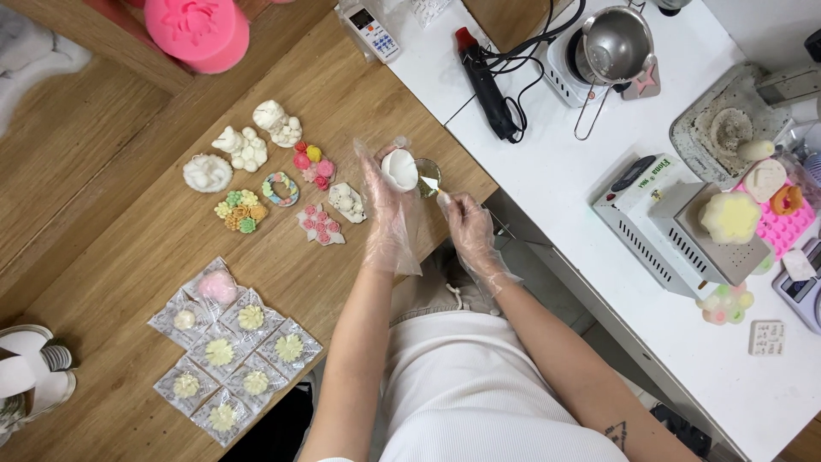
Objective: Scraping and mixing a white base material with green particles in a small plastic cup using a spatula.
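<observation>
- The left hand (386, 198), in a loose clear plastic glove, is closed around a small white moulded piece (398, 168), holding it up over the edge of the wooden table (128, 231).
- The right hand (466, 224), also gloved, pinches a small metal tool (428, 177) whose tip lies just beside the white piece; whether the two touch is hard to tell from this angle.
- Left of the hands, on the wood, lie coloured and white flower-shaped pieces (265, 175), set close together.
- Nearer the person, a cluster of clear packets (231, 351) each holds one pale flower piece.
- A pink round mould (198, 30) sits at the far edge of the wooden table.
- On the white counter (547, 162) to the right stand a black heat gun (486, 79), a steel pot (616, 43) on a small burner, and a grey machine (676, 227) bearing a yellow flower-shaped block (729, 216).
</observation>
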